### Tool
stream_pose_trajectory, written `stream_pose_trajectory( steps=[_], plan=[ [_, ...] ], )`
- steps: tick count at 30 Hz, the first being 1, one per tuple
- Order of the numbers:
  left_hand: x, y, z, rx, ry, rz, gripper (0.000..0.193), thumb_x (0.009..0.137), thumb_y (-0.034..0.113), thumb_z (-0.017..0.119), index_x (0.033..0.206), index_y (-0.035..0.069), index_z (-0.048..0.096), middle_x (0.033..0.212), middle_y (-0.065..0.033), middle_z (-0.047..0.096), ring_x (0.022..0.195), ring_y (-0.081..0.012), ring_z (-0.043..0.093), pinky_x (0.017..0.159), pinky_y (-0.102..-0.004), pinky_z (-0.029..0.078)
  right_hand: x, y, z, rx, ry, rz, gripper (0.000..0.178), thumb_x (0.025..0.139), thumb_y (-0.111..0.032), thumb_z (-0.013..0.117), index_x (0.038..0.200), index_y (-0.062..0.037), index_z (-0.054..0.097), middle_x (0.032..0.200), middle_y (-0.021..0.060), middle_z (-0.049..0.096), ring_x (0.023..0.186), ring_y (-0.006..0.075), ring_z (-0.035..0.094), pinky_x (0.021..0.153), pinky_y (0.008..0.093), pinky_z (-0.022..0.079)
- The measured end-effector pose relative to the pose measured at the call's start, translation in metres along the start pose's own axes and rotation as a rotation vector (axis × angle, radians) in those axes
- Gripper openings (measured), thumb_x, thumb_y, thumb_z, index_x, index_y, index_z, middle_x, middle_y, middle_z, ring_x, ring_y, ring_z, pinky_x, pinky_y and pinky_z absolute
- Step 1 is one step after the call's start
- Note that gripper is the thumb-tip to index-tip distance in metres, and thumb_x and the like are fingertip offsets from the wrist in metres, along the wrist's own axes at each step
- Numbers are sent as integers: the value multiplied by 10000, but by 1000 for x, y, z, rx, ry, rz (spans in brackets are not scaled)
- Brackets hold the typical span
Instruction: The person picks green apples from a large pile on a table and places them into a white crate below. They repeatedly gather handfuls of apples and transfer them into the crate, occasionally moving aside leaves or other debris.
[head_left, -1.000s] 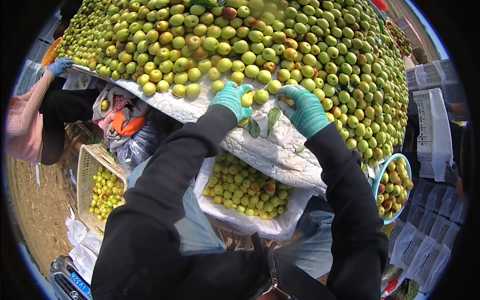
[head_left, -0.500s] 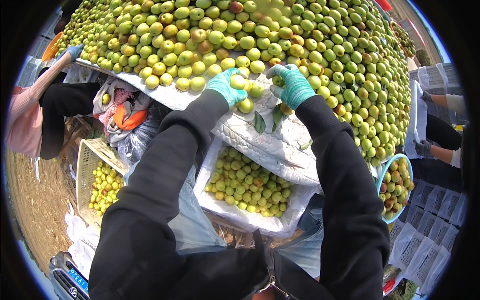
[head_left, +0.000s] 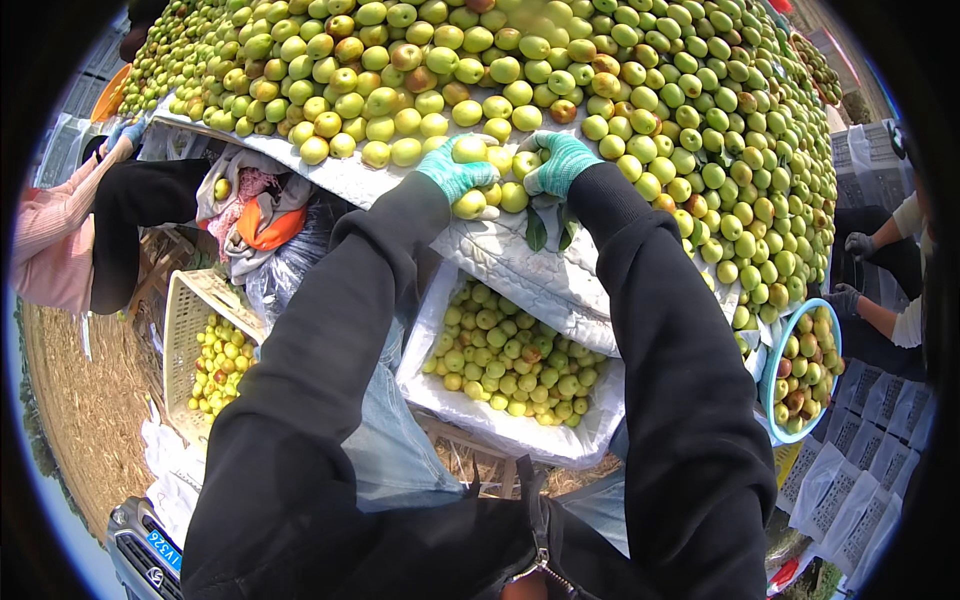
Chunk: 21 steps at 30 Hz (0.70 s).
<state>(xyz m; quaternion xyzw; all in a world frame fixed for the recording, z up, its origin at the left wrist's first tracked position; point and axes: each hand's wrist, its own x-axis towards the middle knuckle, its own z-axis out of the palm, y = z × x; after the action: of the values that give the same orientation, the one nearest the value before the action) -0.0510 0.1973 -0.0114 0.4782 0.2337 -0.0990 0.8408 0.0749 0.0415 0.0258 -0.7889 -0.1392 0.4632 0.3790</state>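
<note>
My left hand, in a green knit glove, is closed round several yellow-green jujubes at the near edge of a large heap. Just to its right, my right hand, gloved alike, curls its fingers against another jujube. A small cluster of fruit fills the gap between both hands. Below them a quilted white cloth hangs over the edge. Dark green leaves lie on it near my right wrist. Under the cloth, between my knees, stands a white-lined crate with jujubes in it.
At left are a cream plastic basket of jujubes and a bundle of clothes. A blue-rimmed tub of browner fruit stands at right. Co-workers sit on both sides, one in pink.
My right hand has moved left toward my left hand, and its fingers have closed in on a jujube. More fruit is gathered between my hands. The right-hand co-worker's gloved hands have shifted.
</note>
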Motion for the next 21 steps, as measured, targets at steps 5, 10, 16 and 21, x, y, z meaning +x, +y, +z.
stream_pose_trajectory(
  steps=[5,10,16,21],
  plan=[
    [-31,17,40,85,-162,180,559,808,95,690,1319,86,465,1224,-66,544,1040,-159,580,833,-315,546,-57,16,-9,122,-27,-181,607,683,-1,779,1232,-28,522,1052,130,607,878,225,660,745,350,603],
    [-74,10,88,173,-452,174,572,808,106,698,1314,52,436,1203,-107,553,1016,-185,602,746,-321,594,-165,57,-8,466,-4,-387,568,705,-157,825,1183,-17,552,1111,82,591,1005,160,589,859,304,516],
    [-97,-18,109,515,-565,192,601,711,220,818,1210,40,535,1139,-89,622,1045,-183,597,925,-352,475,-218,104,17,565,-31,-329,589,692,-218,841,1179,-43,560,1168,65,568,1115,178,517,980,340,418],
    [-99,-26,101,806,-547,161,571,692,211,820,1178,72,555,1105,-92,630,1026,-211,611,916,-354,481,-224,133,26,600,-105,-312,566,710,-180,828,1191,-49,559,1198,72,570,1114,180,541,989,348,434]
  ],
)
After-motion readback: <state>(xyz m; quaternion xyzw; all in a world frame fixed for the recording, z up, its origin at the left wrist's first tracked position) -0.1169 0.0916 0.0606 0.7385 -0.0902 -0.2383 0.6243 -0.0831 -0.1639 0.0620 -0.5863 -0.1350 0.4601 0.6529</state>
